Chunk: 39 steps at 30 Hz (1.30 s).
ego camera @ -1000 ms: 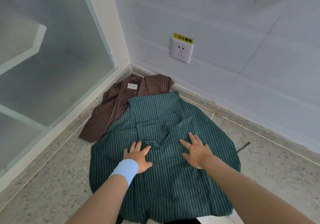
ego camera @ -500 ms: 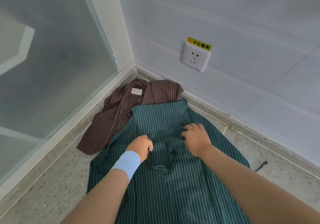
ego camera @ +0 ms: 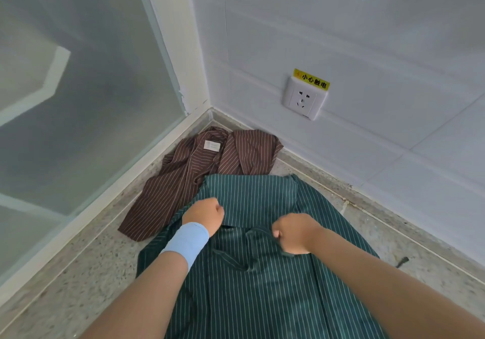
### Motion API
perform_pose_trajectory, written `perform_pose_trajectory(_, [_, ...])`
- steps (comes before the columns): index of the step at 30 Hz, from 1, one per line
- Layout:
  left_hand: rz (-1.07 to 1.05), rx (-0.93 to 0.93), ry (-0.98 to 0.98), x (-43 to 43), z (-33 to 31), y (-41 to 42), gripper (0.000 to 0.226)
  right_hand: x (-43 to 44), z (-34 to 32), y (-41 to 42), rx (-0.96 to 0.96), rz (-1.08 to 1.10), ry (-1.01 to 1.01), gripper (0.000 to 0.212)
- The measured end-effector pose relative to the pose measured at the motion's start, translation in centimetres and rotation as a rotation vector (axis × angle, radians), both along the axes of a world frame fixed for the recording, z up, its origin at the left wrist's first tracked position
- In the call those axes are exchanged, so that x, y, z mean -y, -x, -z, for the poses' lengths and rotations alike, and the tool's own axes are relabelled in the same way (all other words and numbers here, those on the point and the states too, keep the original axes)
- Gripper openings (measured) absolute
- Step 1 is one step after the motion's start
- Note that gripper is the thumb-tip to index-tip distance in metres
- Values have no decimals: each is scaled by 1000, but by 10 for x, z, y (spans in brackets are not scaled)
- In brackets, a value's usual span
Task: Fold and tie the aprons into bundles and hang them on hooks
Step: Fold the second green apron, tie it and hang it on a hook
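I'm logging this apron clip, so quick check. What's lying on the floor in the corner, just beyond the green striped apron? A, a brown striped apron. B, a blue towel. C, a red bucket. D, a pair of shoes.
A: a brown striped apron lies crumpled in the corner below the wall socket, partly overlapped by the green striped apron.

The near apron (ego camera: 249, 286) overlaps the far apron (ego camera: 178, 181) behind it.

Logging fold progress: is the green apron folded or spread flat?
Partly folded: on the green apron, a top panel overlaps the rest along an edge between left hand and right hand.
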State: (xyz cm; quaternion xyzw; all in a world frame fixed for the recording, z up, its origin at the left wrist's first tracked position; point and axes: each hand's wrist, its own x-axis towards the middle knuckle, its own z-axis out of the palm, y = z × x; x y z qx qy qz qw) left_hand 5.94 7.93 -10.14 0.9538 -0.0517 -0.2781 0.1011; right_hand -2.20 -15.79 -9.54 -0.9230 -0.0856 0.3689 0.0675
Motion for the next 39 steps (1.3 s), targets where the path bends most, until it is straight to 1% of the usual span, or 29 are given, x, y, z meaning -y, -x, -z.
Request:
perform_pose_trajectory(1, [-112,45,51,1,2,-4,18,1,2,-7,102,34,-22,36])
perform_pose_trajectory(2, [-205,11,83,2,6,-8,20,1,3,-14,195,68,-37,33])
perform_pose_trajectory(4, [-261,-148,110,7,11,-7,34,1,5,-27,328,169,-37,27])
perform_pose_trajectory(6, [-351,-180,228,11,17,-7,41,3,11,-42,380,273,-5,30])
perform_pose_trajectory(8, [-363,-222,259,10,20,-6,34,8,18,-54,363,310,53,41])
perform_pose_trajectory(10, [-121,-373,25,7,13,-10,19,12,24,-63,362,277,90,51])
perform_pose_trajectory(11, [-41,-424,-104,5,10,-11,26,14,26,-66,393,262,101,53])
perform_pose_trajectory(12, [-6,-412,-168,5,6,-15,39,14,27,-70,443,260,98,53])
perform_pose_trajectory(13, [-7,-311,-165,6,4,-20,47,15,27,-73,493,271,84,53])
perform_pose_trajectory(14, [-26,-153,-126,7,4,-27,47,15,27,-78,518,286,67,56])
perform_pose_trajectory(16, [-39,173,-15,11,3,-40,31,16,26,-86,476,281,45,67])
perform_pose_trajectory(17, [7,257,34,12,5,-47,21,18,26,-91,441,258,40,71])
perform_pose_trajectory(18, [83,268,51,13,9,-55,22,21,28,-95,412,231,34,73])
perform_pose_trajectory(19, [163,219,35,13,13,-62,30,24,32,-98,393,212,24,72])
perform_pose_trajectory(21, [253,111,-51,12,17,-73,36,29,39,-102,375,190,29,55])
perform_pose_trajectory(23, [290,103,-117,7,17,-83,28,33,37,-105,388,228,73,38])
perform_pose_trajectory(24, [298,121,-127,4,16,-89,24,35,33,-107,414,270,89,37])
perform_pose_trajectory(26, [315,181,-155,-5,9,-102,28,36,24,-110,486,322,88,49])
perform_pose_trajectory(27, [321,216,-173,-9,5,-109,29,34,18,-113,495,311,98,55])
perform_pose_trajectory(29, [303,338,-178,-13,2,-117,20,27,9,-118,495,273,126,59])
perform_pose_trajectory(30, [268,435,-149,-13,0,-116,15,22,7,-120,526,272,127,66])
perform_pose_trajectory(32, [223,607,-79,-9,3,-103,22,10,4,-116,642,252,129,79])
perform_pose_trajectory(33, [231,654,-33,-6,6,-91,20,2,6,-109,704,217,112,79])
perform_pose_trajectory(34, [274,643,7,-2,11,-76,15,-7,11,-99,725,162,74,74])
perform_pose_trajectory(35, [322,580,35,-1,21,-60,11,-18,19,-86,694,94,31,65])
perform_pose_trajectory(36, [354,478,61,-1,32,-44,14,-27,27,-72,619,46,0,58])
perform_pose_trajectory(37, [362,362,87,-4,42,-29,25,-34,35,-59,496,38,-9,56])
perform_pose_trajectory(38, [355,254,111,-8,49,-15,38,-37,44,-49,363,58,14,60])
perform_pose_trajectory(39, [319,160,150,-13,55,-4,50,-35,53,-43,277,68,60,65])
